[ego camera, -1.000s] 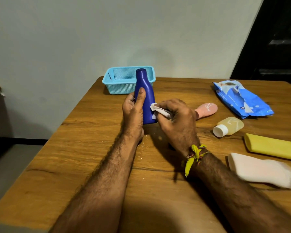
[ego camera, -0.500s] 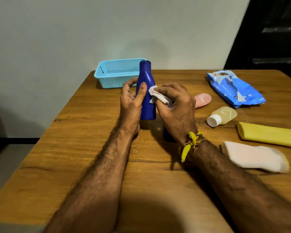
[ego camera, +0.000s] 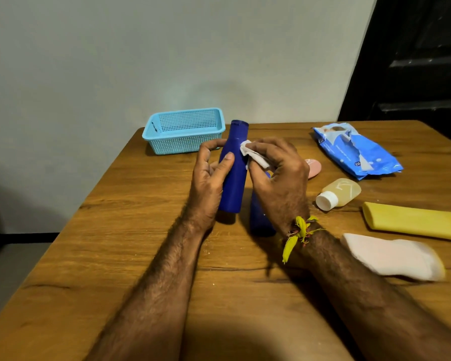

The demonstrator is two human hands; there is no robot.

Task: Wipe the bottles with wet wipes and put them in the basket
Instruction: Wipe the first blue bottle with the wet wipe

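My left hand [ego camera: 208, 178] grips a tall dark blue bottle [ego camera: 233, 183], held tilted just above the wooden table [ego camera: 141, 256]. My right hand [ego camera: 279, 178] pinches a white wet wipe [ego camera: 253, 155] and presses it against the bottle's upper right side. A second dark blue bottle [ego camera: 258, 220] stands behind my right wrist, mostly hidden. The light blue mesh basket [ego camera: 185, 131] sits at the table's far left corner, with nothing visible inside.
To the right lie a pink bottle [ego camera: 313, 168], a clear yellowish bottle with a white cap [ego camera: 339, 194], a yellow tube [ego camera: 412, 221] and a white tube [ego camera: 391, 256]. A blue wet-wipe pack [ego camera: 354, 152] lies at the back right. The wall is close behind.
The blue bottle has been lifted and tilted, and my right hand has slid the wipe up from the bottle's lower body to near its neck. The second blue bottle now shows behind my right wrist.
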